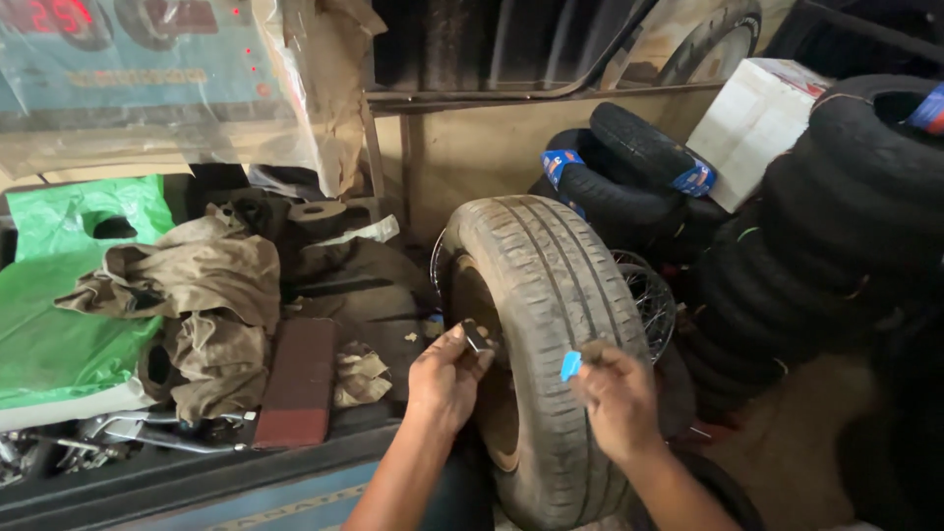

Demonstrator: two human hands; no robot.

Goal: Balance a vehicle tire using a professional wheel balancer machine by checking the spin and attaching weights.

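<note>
Two bare forearms, no sleeves, gloves or rings showing; left hand (447, 379), right hand (618, 398)

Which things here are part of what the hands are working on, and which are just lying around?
In hand: left hand pinching small dark piece; right hand holding blue strip; upright tyre.

Lying about: brown rags, green plastic bag, stacked tyres, white box.

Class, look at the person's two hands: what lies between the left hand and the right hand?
In the head view, the grey tread of the upright tyre lies between the left hand and the right hand.
</note>
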